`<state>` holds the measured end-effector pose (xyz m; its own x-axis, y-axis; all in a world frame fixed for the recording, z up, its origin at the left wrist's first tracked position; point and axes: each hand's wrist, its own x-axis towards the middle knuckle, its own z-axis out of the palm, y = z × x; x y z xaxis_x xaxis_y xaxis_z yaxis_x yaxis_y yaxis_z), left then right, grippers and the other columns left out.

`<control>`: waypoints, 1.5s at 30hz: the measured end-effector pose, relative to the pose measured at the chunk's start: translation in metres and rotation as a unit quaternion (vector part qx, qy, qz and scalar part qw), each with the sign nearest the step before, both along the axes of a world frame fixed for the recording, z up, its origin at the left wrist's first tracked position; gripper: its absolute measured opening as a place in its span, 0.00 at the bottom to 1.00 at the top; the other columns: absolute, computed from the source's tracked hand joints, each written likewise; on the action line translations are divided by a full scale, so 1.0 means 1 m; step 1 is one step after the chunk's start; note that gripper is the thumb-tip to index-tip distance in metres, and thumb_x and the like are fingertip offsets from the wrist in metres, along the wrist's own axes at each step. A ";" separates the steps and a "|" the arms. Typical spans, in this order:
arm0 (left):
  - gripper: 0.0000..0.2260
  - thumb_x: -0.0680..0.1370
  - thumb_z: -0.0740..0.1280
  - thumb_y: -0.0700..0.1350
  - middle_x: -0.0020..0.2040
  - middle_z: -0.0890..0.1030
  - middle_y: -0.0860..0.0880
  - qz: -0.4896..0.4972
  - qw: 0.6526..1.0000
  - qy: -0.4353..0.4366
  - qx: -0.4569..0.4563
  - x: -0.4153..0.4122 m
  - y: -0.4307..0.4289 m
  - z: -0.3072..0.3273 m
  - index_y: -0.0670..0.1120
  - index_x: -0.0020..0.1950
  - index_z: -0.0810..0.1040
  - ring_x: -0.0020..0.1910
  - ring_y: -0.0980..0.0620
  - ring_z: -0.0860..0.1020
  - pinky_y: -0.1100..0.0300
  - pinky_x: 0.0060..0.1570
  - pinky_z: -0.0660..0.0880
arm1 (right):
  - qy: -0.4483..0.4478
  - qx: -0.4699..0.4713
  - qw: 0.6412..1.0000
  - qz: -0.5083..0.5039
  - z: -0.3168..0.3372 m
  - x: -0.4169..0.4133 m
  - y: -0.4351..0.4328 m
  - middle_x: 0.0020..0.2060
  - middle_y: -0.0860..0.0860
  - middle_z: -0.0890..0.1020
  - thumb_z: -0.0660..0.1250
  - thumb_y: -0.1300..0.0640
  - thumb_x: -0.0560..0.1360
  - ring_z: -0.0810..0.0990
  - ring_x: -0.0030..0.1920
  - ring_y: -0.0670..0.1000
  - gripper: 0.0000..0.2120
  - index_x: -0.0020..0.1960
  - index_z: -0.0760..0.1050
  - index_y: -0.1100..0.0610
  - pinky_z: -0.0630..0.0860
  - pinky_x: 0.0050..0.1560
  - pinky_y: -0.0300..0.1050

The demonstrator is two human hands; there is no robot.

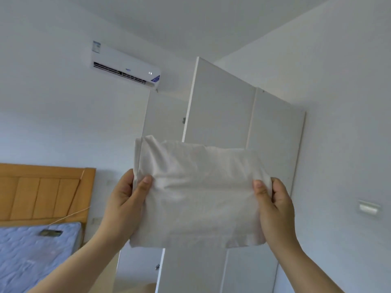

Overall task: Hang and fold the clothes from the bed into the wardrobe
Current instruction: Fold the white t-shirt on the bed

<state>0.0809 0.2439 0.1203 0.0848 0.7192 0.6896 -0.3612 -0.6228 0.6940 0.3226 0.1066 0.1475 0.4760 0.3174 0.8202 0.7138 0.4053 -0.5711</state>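
A folded white garment [198,193] is raised at chest height in front of the white wardrobe [275,134]. My left hand [124,199] grips its left edge, thumb on the front. My right hand [275,206] pinches its right edge, thumb on top and fingers behind the cloth. The wardrobe's upper door [220,102] stands open toward me, and the garment hides most of the opening behind it. The bed [31,250], with a blue quilted mattress, lies at the lower left.
A wooden headboard [42,193] stands against the left wall. An air conditioner [127,66] is mounted high on the wall left of the wardrobe. A small dark object [50,232] lies on the mattress. A wall switch [368,208] is at the right.
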 end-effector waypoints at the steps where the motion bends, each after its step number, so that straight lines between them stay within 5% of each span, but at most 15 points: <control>1: 0.09 0.79 0.66 0.51 0.33 0.79 0.59 0.021 1.000 0.002 0.002 -0.003 0.012 0.002 0.55 0.39 0.76 0.31 0.63 0.76 0.68 0.33 0.72 | -0.004 0.000 1.000 0.011 0.002 0.000 0.020 0.31 0.49 0.75 0.65 0.43 0.77 0.72 0.31 0.43 0.14 0.40 0.70 0.53 0.68 0.31 0.34; 6: 0.11 0.76 0.66 0.55 0.38 0.77 0.46 0.096 0.995 0.016 -0.006 -0.025 0.071 0.006 0.48 0.44 0.75 0.35 0.57 0.74 0.55 0.38 0.70 | -0.007 0.008 0.997 0.080 0.003 -0.002 0.119 0.32 0.53 0.74 0.63 0.44 0.76 0.71 0.31 0.43 0.16 0.40 0.70 0.57 0.67 0.31 0.34; 10: 0.14 0.73 0.65 0.58 0.37 0.77 0.43 0.151 0.988 0.014 -0.012 -0.039 0.118 0.003 0.48 0.44 0.75 0.35 0.55 0.74 0.54 0.38 0.69 | -0.006 0.015 0.991 0.131 -0.004 -0.008 0.199 0.29 0.46 0.74 0.62 0.44 0.76 0.70 0.30 0.42 0.14 0.38 0.68 0.53 0.66 0.29 0.32; 13: 0.20 0.69 0.65 0.63 0.41 0.77 0.38 0.194 0.981 0.024 -0.011 -0.044 0.158 -0.001 0.46 0.46 0.75 0.38 0.50 0.74 0.51 0.39 0.69 | 0.009 0.010 0.984 0.177 -0.011 -0.009 0.261 0.33 0.50 0.75 0.62 0.43 0.75 0.71 0.30 0.42 0.15 0.40 0.70 0.55 0.67 0.30 0.32; 21: 0.13 0.72 0.64 0.59 0.37 0.78 0.50 0.297 0.954 0.033 -0.018 -0.042 0.251 0.005 0.50 0.44 0.76 0.35 0.57 0.75 0.55 0.37 0.70 | 0.045 -0.021 0.951 0.306 -0.010 -0.005 0.412 0.33 0.53 0.74 0.64 0.47 0.79 0.71 0.32 0.44 0.17 0.43 0.69 0.60 0.68 0.31 0.33; 29: 0.15 0.68 0.63 0.65 0.39 0.80 0.49 0.348 0.935 0.052 -0.035 -0.056 0.352 0.006 0.55 0.44 0.77 0.37 0.55 0.77 0.51 0.41 0.73 | 0.072 -0.010 0.946 0.317 -0.017 -0.032 0.541 0.32 0.50 0.72 0.64 0.48 0.79 0.68 0.29 0.41 0.16 0.41 0.69 0.59 0.67 0.30 0.31; 40: 0.11 0.73 0.63 0.59 0.35 0.77 0.51 0.306 0.951 0.051 -0.016 -0.096 0.545 0.025 0.52 0.42 0.76 0.33 0.58 0.74 0.58 0.36 0.70 | 0.073 0.004 0.962 0.264 0.005 -0.069 0.716 0.31 0.50 0.72 0.65 0.52 0.79 0.68 0.29 0.41 0.13 0.38 0.69 0.57 0.66 0.30 0.31; 45: 0.12 0.72 0.63 0.61 0.36 0.79 0.51 0.267 0.962 0.051 -0.025 -0.078 0.632 0.012 0.53 0.43 0.76 0.33 0.58 0.76 0.57 0.35 0.72 | 0.047 -0.004 0.978 0.205 0.008 -0.048 0.779 0.34 0.59 0.75 0.65 0.54 0.79 0.67 0.30 0.44 0.13 0.40 0.70 0.62 0.66 0.32 0.35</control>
<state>0.0028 0.8761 0.1327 -0.2393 0.7114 0.6608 0.0726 -0.6656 0.7428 0.2745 0.8858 0.1552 0.3812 0.5036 0.7753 0.4358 0.6417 -0.6311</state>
